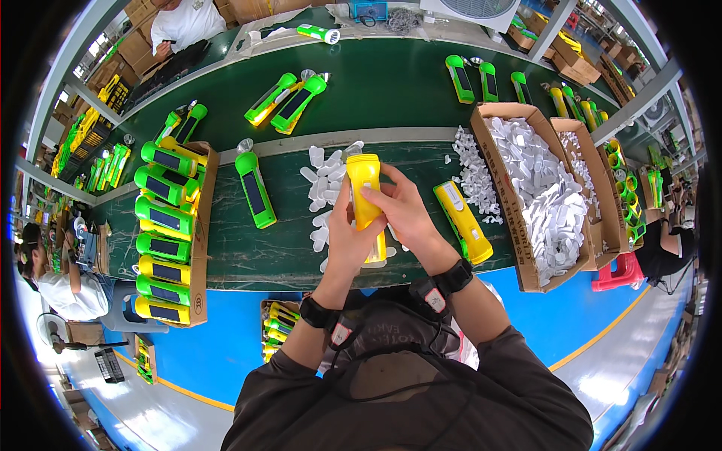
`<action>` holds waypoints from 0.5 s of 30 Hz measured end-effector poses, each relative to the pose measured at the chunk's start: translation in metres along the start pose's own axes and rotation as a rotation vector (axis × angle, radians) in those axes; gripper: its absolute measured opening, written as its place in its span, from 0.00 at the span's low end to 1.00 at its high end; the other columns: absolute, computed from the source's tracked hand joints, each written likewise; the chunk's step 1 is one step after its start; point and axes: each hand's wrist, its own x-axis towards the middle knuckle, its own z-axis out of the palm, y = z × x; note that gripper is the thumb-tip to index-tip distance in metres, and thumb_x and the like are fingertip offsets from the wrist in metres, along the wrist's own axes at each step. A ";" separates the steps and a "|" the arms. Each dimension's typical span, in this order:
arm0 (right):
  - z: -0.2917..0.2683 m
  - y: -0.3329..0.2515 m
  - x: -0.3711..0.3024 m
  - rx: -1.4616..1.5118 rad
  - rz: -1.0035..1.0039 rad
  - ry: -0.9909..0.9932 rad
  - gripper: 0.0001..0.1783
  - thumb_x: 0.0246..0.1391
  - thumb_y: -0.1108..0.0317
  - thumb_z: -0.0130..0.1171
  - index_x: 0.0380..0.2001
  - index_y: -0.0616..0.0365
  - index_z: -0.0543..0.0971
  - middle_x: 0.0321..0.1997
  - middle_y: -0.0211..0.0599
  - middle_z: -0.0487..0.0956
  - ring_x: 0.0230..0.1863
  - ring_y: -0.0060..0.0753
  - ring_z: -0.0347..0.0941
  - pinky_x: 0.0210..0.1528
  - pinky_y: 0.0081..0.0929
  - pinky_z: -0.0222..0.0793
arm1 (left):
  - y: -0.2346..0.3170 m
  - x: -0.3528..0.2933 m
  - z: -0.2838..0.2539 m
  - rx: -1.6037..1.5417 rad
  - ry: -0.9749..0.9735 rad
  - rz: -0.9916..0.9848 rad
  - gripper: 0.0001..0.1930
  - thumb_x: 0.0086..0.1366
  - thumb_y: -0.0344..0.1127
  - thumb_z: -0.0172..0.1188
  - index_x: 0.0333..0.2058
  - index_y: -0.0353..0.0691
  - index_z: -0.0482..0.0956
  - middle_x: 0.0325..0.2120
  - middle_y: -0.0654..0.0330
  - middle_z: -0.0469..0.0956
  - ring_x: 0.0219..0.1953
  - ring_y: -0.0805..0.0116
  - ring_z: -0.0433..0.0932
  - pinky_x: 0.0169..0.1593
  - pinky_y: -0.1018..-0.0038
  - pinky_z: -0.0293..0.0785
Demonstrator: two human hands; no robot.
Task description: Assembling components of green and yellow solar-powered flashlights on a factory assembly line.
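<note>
Over the near edge of the green bench, a yellow flashlight [364, 171] is held upright between both hands. My left hand [343, 234] is closed around its lower left side. My right hand [406, 213] grips it from the right, the thumb lying on the front of the body. Beneath and behind the hands lie loose white plastic pieces [325, 180], partly hidden by them. To the right of my right hand a yellow-green flashlight [460, 219] rests on the bench. A green flashlight with a dark panel [254, 189] lies left of the hands.
A cardboard box of flashlights [200, 259] stands at left. On the right, a cardboard box [519, 248] holds white pieces beside a pile of small white parts [475, 169]. More flashlights [299, 104] lie on the far green surface [383, 83]. A co-worker [188, 22] sits at far left.
</note>
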 end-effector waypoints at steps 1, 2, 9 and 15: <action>0.000 0.000 0.000 -0.002 0.000 -0.001 0.35 0.53 0.71 0.62 0.60 0.69 0.58 0.41 0.46 0.78 0.40 0.30 0.77 0.40 0.25 0.74 | -0.001 0.000 0.000 -0.002 0.001 0.011 0.44 0.48 0.22 0.65 0.65 0.37 0.55 0.37 0.59 0.75 0.36 0.73 0.75 0.42 0.76 0.74; 0.000 0.000 0.000 0.014 0.006 0.006 0.35 0.53 0.71 0.62 0.60 0.69 0.59 0.41 0.46 0.78 0.40 0.30 0.77 0.39 0.25 0.74 | 0.000 -0.001 0.000 -0.004 0.003 0.012 0.44 0.48 0.22 0.65 0.65 0.37 0.55 0.37 0.59 0.75 0.36 0.73 0.75 0.42 0.76 0.74; 0.006 -0.009 -0.004 0.099 0.044 0.018 0.33 0.55 0.69 0.60 0.60 0.69 0.59 0.40 0.46 0.79 0.39 0.29 0.77 0.38 0.23 0.73 | 0.010 0.001 -0.002 -0.003 0.004 -0.069 0.45 0.48 0.22 0.64 0.65 0.37 0.54 0.37 0.60 0.74 0.38 0.72 0.75 0.43 0.77 0.73; 0.006 -0.008 -0.001 -0.052 -0.032 0.006 0.30 0.56 0.69 0.58 0.59 0.70 0.61 0.40 0.44 0.79 0.38 0.27 0.77 0.38 0.22 0.73 | 0.002 0.002 0.000 0.026 0.008 0.034 0.46 0.47 0.20 0.61 0.66 0.38 0.52 0.37 0.60 0.73 0.39 0.72 0.75 0.44 0.76 0.72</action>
